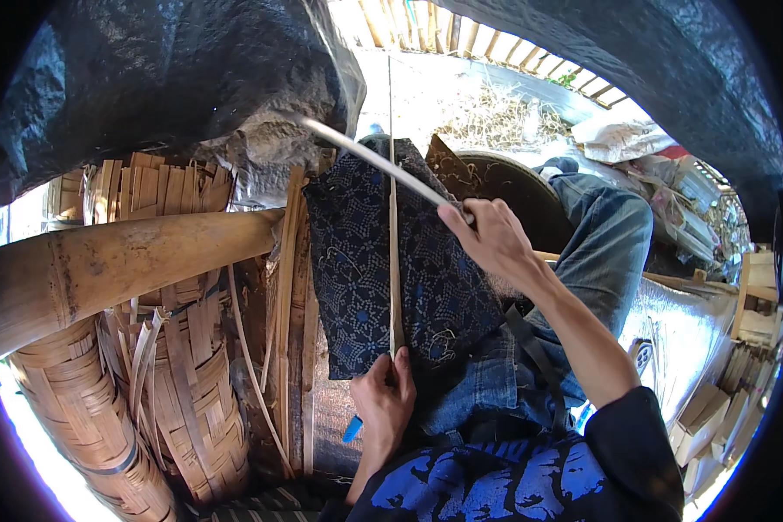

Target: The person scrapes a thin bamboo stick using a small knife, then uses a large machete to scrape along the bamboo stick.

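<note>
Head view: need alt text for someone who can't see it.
A person's right hand holds a long, pale blade-like tool angled across a thin strip; the left hand pinches the strip's near end. Beneath lies dark patterned cloth; woven bamboo stands at left.

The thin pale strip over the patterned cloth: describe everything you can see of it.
The thin pale strip looks like split bamboo: long, narrow, nearly straight, appearing wider toward the person. Its near end is pinched between thumb and finger of the left hand. It runs away over the dark patterned cloth and past its far edge. The long blade-like tool in the right hand crosses in front; whether they touch is unclear.
</note>
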Motion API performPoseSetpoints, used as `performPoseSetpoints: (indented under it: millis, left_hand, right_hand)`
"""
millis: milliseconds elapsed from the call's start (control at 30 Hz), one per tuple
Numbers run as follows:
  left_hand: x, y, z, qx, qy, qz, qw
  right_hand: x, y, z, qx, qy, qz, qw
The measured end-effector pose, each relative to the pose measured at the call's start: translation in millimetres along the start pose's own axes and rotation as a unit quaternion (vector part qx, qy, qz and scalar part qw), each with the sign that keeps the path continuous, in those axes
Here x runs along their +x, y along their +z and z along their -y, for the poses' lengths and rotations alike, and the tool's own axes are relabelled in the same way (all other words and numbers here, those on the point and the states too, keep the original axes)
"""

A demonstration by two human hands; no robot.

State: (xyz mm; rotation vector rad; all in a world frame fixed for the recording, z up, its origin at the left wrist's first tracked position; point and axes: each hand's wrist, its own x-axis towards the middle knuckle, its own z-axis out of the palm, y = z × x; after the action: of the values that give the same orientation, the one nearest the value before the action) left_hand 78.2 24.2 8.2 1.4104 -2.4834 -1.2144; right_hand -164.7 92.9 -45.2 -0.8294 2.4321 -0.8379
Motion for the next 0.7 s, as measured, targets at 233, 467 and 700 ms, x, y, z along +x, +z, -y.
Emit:
performPoseSetpoints:
  millis: [233, 467, 700]
  left_hand:
    - [5.7, -2.2, 1.3, 0.052, 0.031, 0.007, 0.998]
    - [2.4, 4.1, 2.1, 0.087, 0.061, -0.008, 0.994]
    - [-1.0, 7.4, 1.3, 0.052, 0.05, -0.014, 0.997]
  right_hand:
    - [-46.4, 0.4, 0.0, -0.064, -0.058, 0.052, 0.995]
    - [-47.8, 4.8, -6.6, -0.121, -0.101, -0.018, 0.987]
    - [-39.0, 16.6, -2.9, -0.158, -0.136, -0.063, 0.976]
